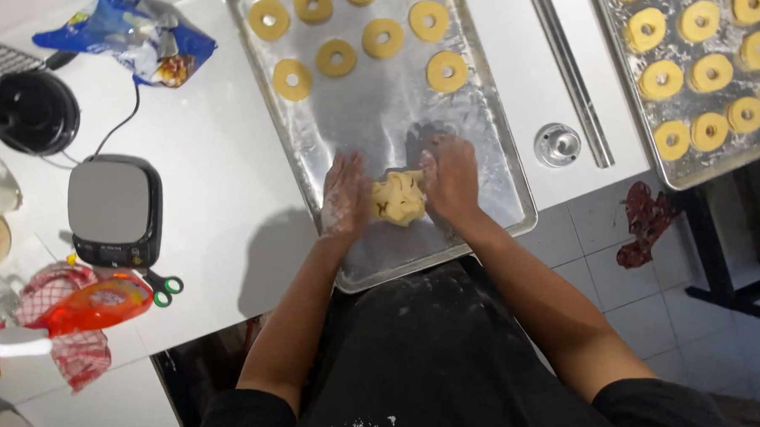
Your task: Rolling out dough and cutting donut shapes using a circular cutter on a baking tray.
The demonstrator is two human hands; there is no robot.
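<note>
Dough lump point(399, 197), pale yellow and rough-edged, sat on the near part of a floured metal tray point(376, 113), pressed from both sides. Left hand point(345, 194) flat against its left edge, fingers together and dusted white with flour, palm turned inward. Right hand point(450, 179) laid over its right edge, fingers curved down onto the tray, likewise floured. Neither hand closed around the lump; both cupped it between them, touching it.

Farther up the same tray, ring-shaped dough pieces point(336, 58) laid out in loose rows, well apart from the hands. Tray rested on a white table point(210, 160), its near corner overhanging the edge toward a black apron point(427, 346) streaked with flour.

Right of the tray, a long metal rolling pin point(571, 75) lay on the table, with a round metal cutter point(557, 143) just beside its near end. Beyond these, a second tray point(690, 165) filled with more rings point(709, 73).

To the left, a small digital scale point(115, 210) with a grey platform, green-handled scissors point(165, 288) near its lower corner, a red-checked cloth point(68, 338) and an orange plastic pack point(97, 305) at the table's near left. Farther back, a blue crumpled bag point(138, 37) and a black round appliance point(33, 112) with a cord.
</note>
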